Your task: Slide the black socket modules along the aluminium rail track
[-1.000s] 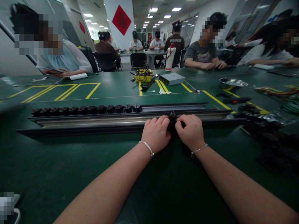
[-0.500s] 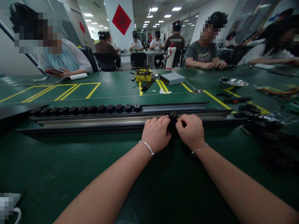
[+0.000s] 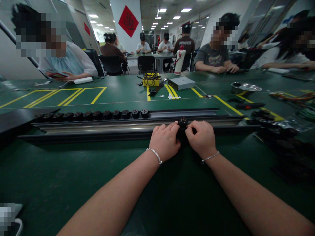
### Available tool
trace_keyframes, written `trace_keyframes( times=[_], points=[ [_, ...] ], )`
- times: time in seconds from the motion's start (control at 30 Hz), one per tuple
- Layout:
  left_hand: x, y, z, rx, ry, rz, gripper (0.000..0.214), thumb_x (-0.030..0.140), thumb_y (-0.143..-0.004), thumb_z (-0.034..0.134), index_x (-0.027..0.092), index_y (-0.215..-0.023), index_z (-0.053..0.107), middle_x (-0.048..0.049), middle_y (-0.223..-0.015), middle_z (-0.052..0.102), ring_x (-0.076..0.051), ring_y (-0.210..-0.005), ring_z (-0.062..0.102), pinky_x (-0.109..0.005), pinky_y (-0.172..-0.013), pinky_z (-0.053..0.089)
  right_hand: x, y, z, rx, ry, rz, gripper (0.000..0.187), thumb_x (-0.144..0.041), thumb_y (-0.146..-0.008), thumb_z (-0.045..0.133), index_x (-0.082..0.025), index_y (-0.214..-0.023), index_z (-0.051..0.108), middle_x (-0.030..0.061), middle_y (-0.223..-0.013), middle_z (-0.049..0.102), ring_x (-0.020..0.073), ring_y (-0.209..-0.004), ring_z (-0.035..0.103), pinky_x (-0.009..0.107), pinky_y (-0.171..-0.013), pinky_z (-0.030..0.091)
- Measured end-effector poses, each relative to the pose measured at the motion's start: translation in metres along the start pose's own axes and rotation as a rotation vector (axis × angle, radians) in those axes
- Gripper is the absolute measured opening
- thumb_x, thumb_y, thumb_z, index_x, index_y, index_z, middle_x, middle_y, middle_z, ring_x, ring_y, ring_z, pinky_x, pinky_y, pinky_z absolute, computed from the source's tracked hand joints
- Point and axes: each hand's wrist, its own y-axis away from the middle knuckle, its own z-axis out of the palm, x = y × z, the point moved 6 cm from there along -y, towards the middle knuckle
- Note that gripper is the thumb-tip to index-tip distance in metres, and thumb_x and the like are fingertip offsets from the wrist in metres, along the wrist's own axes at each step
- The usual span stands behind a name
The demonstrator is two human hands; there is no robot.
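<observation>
We sit in an assembly workshop: long green tables (image 3: 123, 95) marked with yellow lines (image 3: 73, 95), workers (image 3: 211, 55) seated around them, a metal rail (image 3: 98, 127) studded with black parts (image 3: 98, 115).

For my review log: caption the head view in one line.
Left hand and right hand grip a small black part on a long rail; a row of black parts sits behind, leftward.

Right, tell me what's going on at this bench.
A person's left hand and right hand pinch a small black part between them, against a long metal rail lying on the green table. A row of similar black parts sits along the rail behind, to the left. Other people sit around the table.
</observation>
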Motion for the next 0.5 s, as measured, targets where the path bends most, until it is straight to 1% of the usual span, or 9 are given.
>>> trace_keyframes(
  times=[0.27, 0.37, 0.5],
  points=[
    [0.0018, 0.0007, 0.0013, 0.011, -0.020, 0.017, 0.047, 0.032, -0.073, 0.052, 0.024, -0.118, 0.040, -0.0012, -0.131, 0.046, -0.021, -0.097, 0.049, -0.038, -0.083, 0.036, 0.0008, 0.0006, 0.0011, -0.005, 0.010, 0.011, 0.014, -0.021, -0.072, 0.045, -0.021, -0.059, 0.049, 0.0013, -0.059, 0.054, 0.0170, -0.064, 0.048, 0.031, -0.072, 0.035],
    [0.0032, 0.0005, 0.0018, 0.018, -0.041, 0.002, 0.046, 0.033, -0.072, 0.053, 0.023, -0.115, 0.042, -0.0027, -0.134, 0.042, -0.022, -0.098, 0.048, -0.038, -0.083, 0.035, 0.0003, 0.0010, 0.0007, 0.000, 0.018, 0.017, 0.014, -0.021, -0.072, 0.044, -0.021, -0.059, 0.049, 0.0011, -0.058, 0.054, 0.0170, -0.064, 0.047, 0.031, -0.072, 0.035],
    [0.0044, -0.0008, 0.0018, 0.022, -0.040, -0.009, 0.042, 0.034, -0.073, 0.052, 0.023, -0.112, 0.043, -0.0029, -0.134, 0.042, -0.023, -0.097, 0.049, -0.039, -0.082, 0.035, -0.0006, 0.0013, 0.0001, 0.007, 0.012, 0.024, 0.014, -0.020, -0.072, 0.045, -0.021, -0.059, 0.048, 0.0007, -0.058, 0.053, 0.0168, -0.063, 0.047, 0.032, -0.072, 0.034]
  ],
)
